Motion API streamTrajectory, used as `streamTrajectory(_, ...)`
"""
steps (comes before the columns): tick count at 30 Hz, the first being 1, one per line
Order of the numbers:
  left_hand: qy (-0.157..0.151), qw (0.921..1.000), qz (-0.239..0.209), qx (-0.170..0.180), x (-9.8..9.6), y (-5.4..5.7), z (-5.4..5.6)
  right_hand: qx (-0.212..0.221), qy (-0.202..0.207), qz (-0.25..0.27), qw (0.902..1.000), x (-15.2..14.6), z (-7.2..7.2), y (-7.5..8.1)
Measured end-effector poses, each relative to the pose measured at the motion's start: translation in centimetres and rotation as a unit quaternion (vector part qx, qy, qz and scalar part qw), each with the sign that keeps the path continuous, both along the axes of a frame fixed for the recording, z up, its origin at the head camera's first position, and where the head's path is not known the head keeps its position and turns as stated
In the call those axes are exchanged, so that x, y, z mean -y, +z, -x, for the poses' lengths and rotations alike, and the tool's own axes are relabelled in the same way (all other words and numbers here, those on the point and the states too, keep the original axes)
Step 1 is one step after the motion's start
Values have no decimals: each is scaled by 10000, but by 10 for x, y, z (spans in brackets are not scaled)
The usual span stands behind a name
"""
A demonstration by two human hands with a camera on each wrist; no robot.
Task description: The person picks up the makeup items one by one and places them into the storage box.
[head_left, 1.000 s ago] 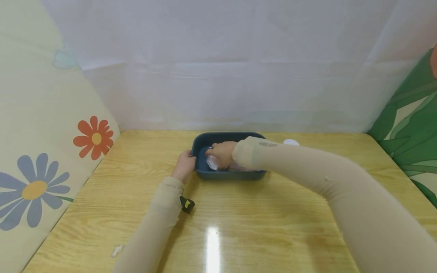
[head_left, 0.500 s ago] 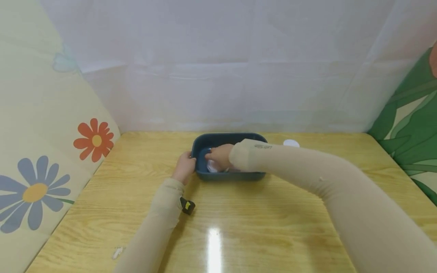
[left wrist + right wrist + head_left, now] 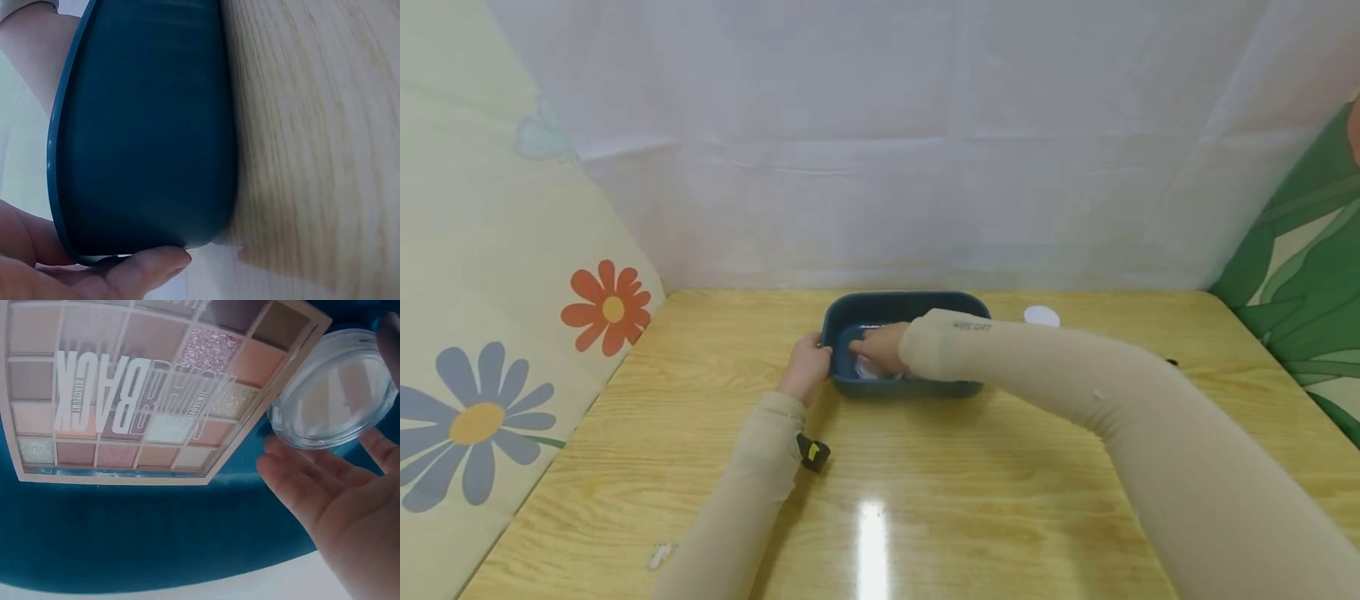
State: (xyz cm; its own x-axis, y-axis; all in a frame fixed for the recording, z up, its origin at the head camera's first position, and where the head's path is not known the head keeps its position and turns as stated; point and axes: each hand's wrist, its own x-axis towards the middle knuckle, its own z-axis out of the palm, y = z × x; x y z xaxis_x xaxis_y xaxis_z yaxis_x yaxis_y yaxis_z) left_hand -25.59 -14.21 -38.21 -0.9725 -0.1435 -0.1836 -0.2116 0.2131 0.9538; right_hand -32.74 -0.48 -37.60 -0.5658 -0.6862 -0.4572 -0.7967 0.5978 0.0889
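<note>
A dark blue rectangular bin [image 3: 911, 387] stands on the wooden table towards the back. My left hand [image 3: 807, 367] grips its left end; in the left wrist view the fingers [image 3: 147, 270] wrap the rim and wall. Inside the bin, my right hand [image 3: 882, 346] holds a round compact [image 3: 337, 394] with a clear lid, fingers under its edge and a dark fingertip at its far side. An eyeshadow palette [image 3: 125, 394] with several colour pans and a see-through cover lies beside the compact. In the head view, my right hand and sleeve hide most of the palette.
A white round disc [image 3: 1042, 316] lies on the table right of the bin. A small white scrap [image 3: 659, 556] is near the left front. A black wrist camera [image 3: 813, 453] sits at my left cuff. A white sheet [image 3: 865, 167] hangs behind the table [image 3: 970, 517].
My right hand and the compact have sunk a little lower in the bin, with the right forearm shifting slightly down and left. The left hand has kept its grip on the bin.
</note>
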Motion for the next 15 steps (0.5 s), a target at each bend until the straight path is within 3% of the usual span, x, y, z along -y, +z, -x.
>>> streamTrajectory(6,-74,10000,5,-45,-1,1,-1,114,74,-183,9997,-3,-1,0)
streamTrajectory(15,62,9999,-2,-119,-1,1,-1,265,109,73,9996,-11,5,-1)
